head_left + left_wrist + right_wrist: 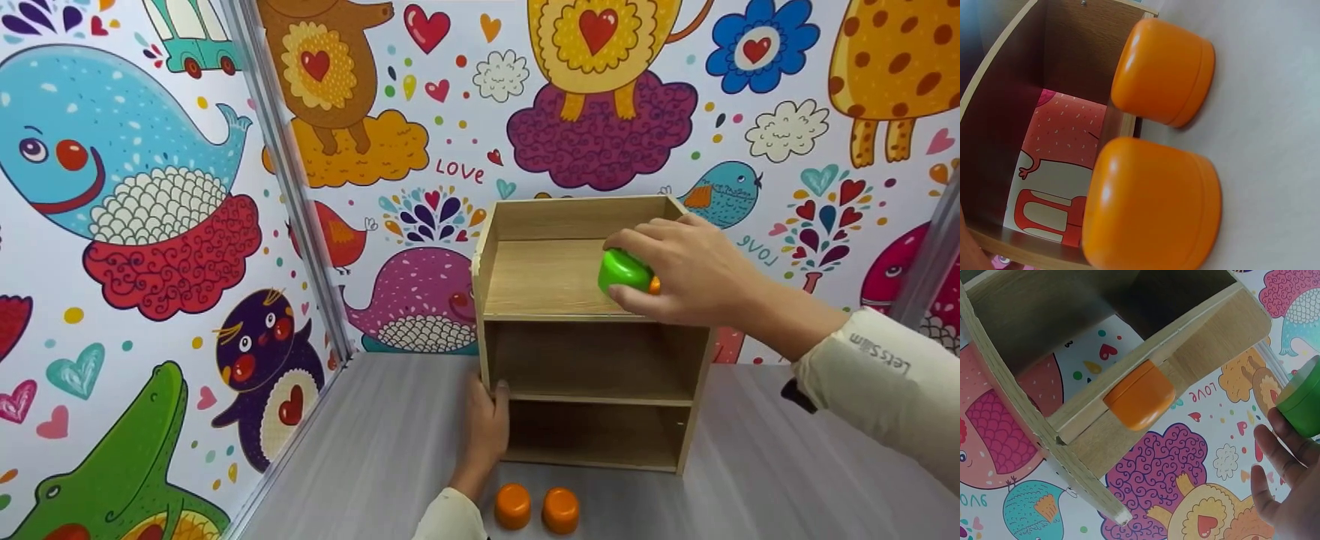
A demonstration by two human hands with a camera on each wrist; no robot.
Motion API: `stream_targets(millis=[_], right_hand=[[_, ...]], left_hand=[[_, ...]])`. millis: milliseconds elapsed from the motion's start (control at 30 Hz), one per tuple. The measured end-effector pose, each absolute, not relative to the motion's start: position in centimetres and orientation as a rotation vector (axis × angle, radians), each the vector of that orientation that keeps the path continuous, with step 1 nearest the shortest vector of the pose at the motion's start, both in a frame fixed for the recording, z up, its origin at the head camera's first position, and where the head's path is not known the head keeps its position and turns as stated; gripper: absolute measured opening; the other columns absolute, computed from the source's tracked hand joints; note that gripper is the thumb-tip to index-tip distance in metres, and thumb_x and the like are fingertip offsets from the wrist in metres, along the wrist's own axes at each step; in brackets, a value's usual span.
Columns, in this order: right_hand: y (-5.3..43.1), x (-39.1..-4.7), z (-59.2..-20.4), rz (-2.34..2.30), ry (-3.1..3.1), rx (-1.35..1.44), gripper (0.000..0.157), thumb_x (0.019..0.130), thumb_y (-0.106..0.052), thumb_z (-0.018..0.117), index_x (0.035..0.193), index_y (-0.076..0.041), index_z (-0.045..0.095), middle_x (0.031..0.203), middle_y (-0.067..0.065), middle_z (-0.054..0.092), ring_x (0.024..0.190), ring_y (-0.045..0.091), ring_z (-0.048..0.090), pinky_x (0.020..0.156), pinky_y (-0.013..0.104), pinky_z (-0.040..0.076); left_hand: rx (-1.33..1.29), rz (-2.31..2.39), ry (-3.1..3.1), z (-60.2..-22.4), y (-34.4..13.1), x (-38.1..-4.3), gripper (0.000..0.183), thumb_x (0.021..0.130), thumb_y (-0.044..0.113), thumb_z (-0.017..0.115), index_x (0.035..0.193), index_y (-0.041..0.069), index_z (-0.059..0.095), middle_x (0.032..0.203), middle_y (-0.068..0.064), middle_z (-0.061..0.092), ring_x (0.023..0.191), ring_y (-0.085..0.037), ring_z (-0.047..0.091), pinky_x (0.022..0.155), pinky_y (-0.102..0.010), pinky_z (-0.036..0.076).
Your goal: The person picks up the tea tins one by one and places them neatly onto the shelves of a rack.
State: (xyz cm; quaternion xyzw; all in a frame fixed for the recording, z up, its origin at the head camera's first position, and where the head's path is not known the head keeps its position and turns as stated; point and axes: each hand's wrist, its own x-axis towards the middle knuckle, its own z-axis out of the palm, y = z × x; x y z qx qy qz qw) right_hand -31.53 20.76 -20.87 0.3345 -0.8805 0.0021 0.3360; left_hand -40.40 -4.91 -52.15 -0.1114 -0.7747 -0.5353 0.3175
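A small wooden shelf unit (pixel 589 319) with a raised-edge top stands upright on the table. My right hand (pixel 686 274) holds a rounded green plastic container (pixel 625 271) over the right part of the top; in the right wrist view the green container (pixel 1302 402) is against my fingertips. A similar orange container (pixel 1141 396) sits on the top board, mostly hidden behind my hand in the head view. Lower down, my left hand (pixel 486 427) grips the front edge of the unit's left side panel. Two orange containers (pixel 513 506) (pixel 561 510) stand on the table before it.
Both lower compartments (pixel 592 360) face me, with an open back visible in the wrist views. The grey table (pixel 360 442) extends to either side. Walls with cartoon animals (pixel 169 142) stand behind and on the left, joined by a metal corner strip (pixel 292 172).
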Motion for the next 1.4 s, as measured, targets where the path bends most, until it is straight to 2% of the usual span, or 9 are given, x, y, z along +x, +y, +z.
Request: stream_targets(millis=[333, 533, 633, 767, 867, 1033, 1133, 1267, 1400], right_hand=[[20.6, -33.0, -20.4, 0.011, -2.371, 0.810, 0.050, 0.084, -0.056, 0.054, 0.120, -0.022, 0.057, 0.103, 0.001, 0.064, 0.088, 0.017, 0.055, 0.078, 0.045, 0.041], [20.5, -34.1, -20.5, 0.005, -2.419, 0.778, 0.051, 0.085, -0.058, 0.051, 0.121, -0.023, 0.055, 0.104, 0.003, 0.064, 0.092, 0.021, 0.056, 0.088, 0.055, 0.038], [20.5, -34.6, -20.6, 0.005, -2.431, 0.771, 0.051, 0.085, -0.058, 0.052, 0.121, -0.022, 0.056, 0.101, 0.002, 0.063, 0.088, 0.020, 0.055, 0.081, 0.048, 0.040], [20.4, -35.3, -20.7, 0.001, -2.438, 0.749, 0.050, 0.084, -0.058, 0.052, 0.119, -0.022, 0.056, 0.095, 0.001, 0.063, 0.080, 0.018, 0.052, 0.067, 0.038, 0.037], [20.4, -35.8, -20.8, -0.003, -2.453, 0.733, 0.050, 0.084, -0.058, 0.052, 0.119, -0.023, 0.056, 0.093, 0.000, 0.062, 0.078, 0.018, 0.052, 0.068, 0.038, 0.037], [20.4, -36.6, -21.0, -0.008, -2.480, 0.718, 0.050, 0.084, -0.059, 0.052, 0.119, -0.024, 0.056, 0.094, 0.000, 0.063, 0.079, 0.019, 0.053, 0.073, 0.042, 0.036], [20.3, -37.0, -21.2, -0.021, -2.495, 0.714, 0.053, 0.084, -0.061, 0.050, 0.121, -0.024, 0.056, 0.094, 0.000, 0.063, 0.079, 0.019, 0.053, 0.071, 0.041, 0.037], [20.2, -37.3, -21.4, -0.032, -2.526, 0.709, 0.056, 0.084, -0.063, 0.048, 0.123, -0.024, 0.054, 0.096, 0.000, 0.062, 0.080, 0.019, 0.052, 0.069, 0.037, 0.040], [20.2, -37.8, -21.6, -0.004, -2.572, 0.711, 0.056, 0.084, -0.063, 0.048, 0.124, -0.024, 0.053, 0.099, 0.001, 0.061, 0.081, 0.020, 0.052, 0.068, 0.036, 0.038]], left_hand=[[-0.268, -1.411, -2.050, -52.4, -4.8, -40.4, 0.035, 0.099, 0.033, 0.044, 0.125, 0.010, 0.039, 0.104, -0.002, 0.047, 0.094, -0.014, 0.047, 0.082, -0.035, 0.040], [-0.257, -1.387, -2.050, -52.4, -4.8, -40.3, 0.036, 0.099, 0.032, 0.044, 0.125, 0.008, 0.040, 0.106, -0.002, 0.048, 0.097, -0.015, 0.048, 0.084, -0.037, 0.041], [-0.266, -1.394, -2.049, -52.4, -4.8, -40.3, 0.033, 0.099, 0.032, 0.044, 0.123, 0.009, 0.041, 0.102, -0.004, 0.049, 0.093, -0.017, 0.048, 0.081, -0.037, 0.040], [-0.259, -1.403, -2.069, -52.3, -4.8, -40.2, 0.037, 0.100, 0.035, 0.042, 0.124, 0.007, 0.039, 0.107, -0.007, 0.049, 0.098, -0.020, 0.049, 0.085, -0.040, 0.039], [-0.259, -1.405, -2.071, -52.3, -4.8, -40.1, 0.036, 0.100, 0.035, 0.041, 0.123, 0.008, 0.039, 0.107, -0.006, 0.048, 0.099, -0.019, 0.048, 0.085, -0.038, 0.039], [-0.285, -1.405, -2.052, -52.3, -4.9, -40.2, 0.026, 0.099, 0.035, 0.042, 0.110, 0.011, 0.040, 0.090, -0.002, 0.041, 0.083, -0.015, 0.042, 0.075, -0.032, 0.035], [-0.295, -1.415, -2.045, -52.3, -4.9, -40.3, 0.029, 0.099, 0.034, 0.043, 0.113, 0.009, 0.041, 0.094, -0.002, 0.043, 0.086, -0.015, 0.043, 0.077, -0.033, 0.036], [-0.294, -1.438, -2.048, -52.2, -4.9, -40.2, 0.038, 0.100, 0.035, 0.042, 0.125, 0.007, 0.039, 0.107, -0.004, 0.047, 0.099, -0.017, 0.047, 0.087, -0.038, 0.037], [-0.263, -1.432, -2.063, -52.1, -4.9, -40.1, 0.047, 0.099, 0.035, 0.042, 0.133, 0.003, 0.035, 0.121, -0.011, 0.048, 0.113, -0.023, 0.047, 0.095, -0.043, 0.036]])
